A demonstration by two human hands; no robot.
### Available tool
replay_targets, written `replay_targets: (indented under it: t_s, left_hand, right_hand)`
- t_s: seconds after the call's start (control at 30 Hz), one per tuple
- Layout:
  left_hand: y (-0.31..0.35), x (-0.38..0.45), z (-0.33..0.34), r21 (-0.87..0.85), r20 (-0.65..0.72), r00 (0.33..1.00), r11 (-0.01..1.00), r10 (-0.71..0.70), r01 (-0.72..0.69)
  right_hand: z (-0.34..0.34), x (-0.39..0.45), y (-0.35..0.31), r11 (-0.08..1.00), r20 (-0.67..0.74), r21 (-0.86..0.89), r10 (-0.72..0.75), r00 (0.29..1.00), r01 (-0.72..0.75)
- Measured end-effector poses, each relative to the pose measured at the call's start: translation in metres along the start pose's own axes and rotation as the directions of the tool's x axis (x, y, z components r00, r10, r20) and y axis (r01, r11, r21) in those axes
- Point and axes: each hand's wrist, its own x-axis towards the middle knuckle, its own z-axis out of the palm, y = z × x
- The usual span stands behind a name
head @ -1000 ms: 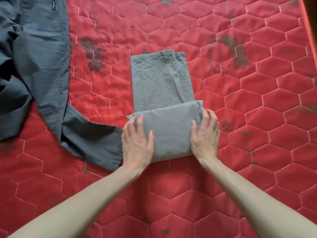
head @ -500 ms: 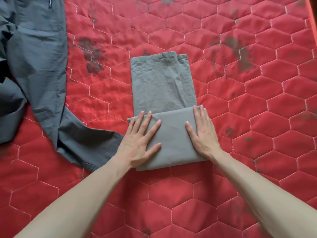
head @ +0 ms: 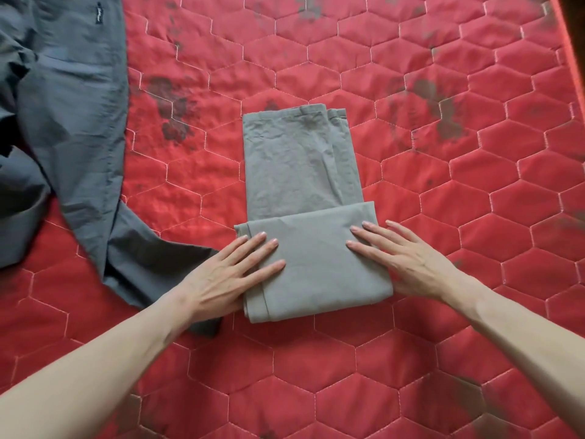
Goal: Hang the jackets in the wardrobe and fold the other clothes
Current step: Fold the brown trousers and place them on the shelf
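On a red quilt (head: 316, 391) stitched in hexagons and marked with dark smudges, a grey garment (head: 304, 172) lay as a long, narrow folded strip, running away from the camera at the centre of the view. Its near end was turned up over itself, making a thicker band across the bottom.

The left hand (head: 228, 277) rested flat on the band's left edge, fingers straight and slightly spread, pressing down and gripping nothing. The right hand (head: 408, 258) did the same on the right edge, fingers straight and fanned. Neither hand pinched or curled round the cloth.

A second before, both hands had cupped the sides of the band with the fold still puffed and rounded. Half a second before, they had come onto its top. Now they sat wider apart, out toward the two edges, and the band looked flatter and squarer. That reads as a smoothing stroke from the middle outward, setting the crease.

This fold seemed settled, then. The far part of the strip remained uncovered, so probably one more fold was needed before the piece made a compact bundle.

To the left lay a dark jacket (head: 72, 128), unfolded and spread out, one sleeve reaching under the left wrist. It was not yet hung. No wardrobe was in view.
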Motion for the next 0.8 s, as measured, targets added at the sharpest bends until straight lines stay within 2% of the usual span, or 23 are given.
replay_targets:
  t_s: [0.07,0.13,0.23,0.3,0.37,0.43,0.47,0.53,0.57,0.6,0.7,0.8]
  left_hand:
    - [-0.004,-0.004,-0.007,-0.048,0.042,0.999,0.998,0.032,-0.030]
    - [-0.004,-0.009,-0.013,-0.111,0.026,0.998,0.992,0.064,-0.061]
    - [0.006,-0.020,-0.018,-0.362,-0.057,0.997,0.929,0.055,-0.072]
    - [0.017,-0.028,-0.022,-0.580,-0.129,0.990,0.814,-0.049,-0.035]
    - [0.035,-0.033,-0.030,-0.740,-0.156,0.957,0.671,-0.246,0.052]
    - [0.056,-0.031,-0.035,-0.835,-0.120,0.879,0.526,-0.461,0.161]
    - [0.066,-0.027,-0.035,-0.874,-0.074,0.811,0.429,-0.580,0.227]
    - [0.078,-0.016,-0.037,-0.920,0.034,0.617,0.217,-0.786,0.327]
    - [0.079,-0.009,-0.037,-0.929,0.087,0.522,0.120,-0.848,0.349]
    - [0.078,-0.001,-0.039,-0.936,0.122,0.456,0.050,-0.881,0.348]
    - [0.065,0.024,-0.042,-0.940,0.180,0.348,-0.057,-0.920,0.336]
    - [0.044,0.048,-0.042,-0.951,0.157,0.268,-0.073,-0.951,0.301]
  right_hand:
    - [-0.004,-0.003,0.001,0.994,-0.035,0.108,-0.005,0.999,0.008]
    - [-0.012,-0.009,-0.001,0.949,-0.065,0.315,0.004,0.998,0.017]
    - [-0.022,-0.020,-0.013,0.827,-0.124,0.562,0.103,0.987,-0.016]
    - [-0.029,-0.026,-0.025,0.718,-0.129,0.689,0.250,0.960,-0.094]
    - [-0.032,-0.028,-0.038,0.520,-0.078,0.839,0.406,0.910,-0.161]
    - [-0.035,-0.020,-0.054,0.286,-0.011,0.940,0.567,0.824,-0.184]
    - [-0.035,-0.014,-0.062,0.186,0.018,0.966,0.649,0.761,-0.181]
    - [-0.036,0.001,-0.078,0.042,0.041,0.993,0.754,0.655,-0.110]
    - [-0.039,0.008,-0.085,0.019,0.038,0.996,0.783,0.621,-0.084]
    - [-0.042,0.016,-0.090,0.045,0.013,0.996,0.793,0.608,-0.080]
    - [-0.040,0.039,-0.096,0.152,-0.027,0.975,0.802,0.597,-0.161]
    - [-0.026,0.061,-0.088,0.207,-0.065,0.942,0.885,0.461,-0.264]
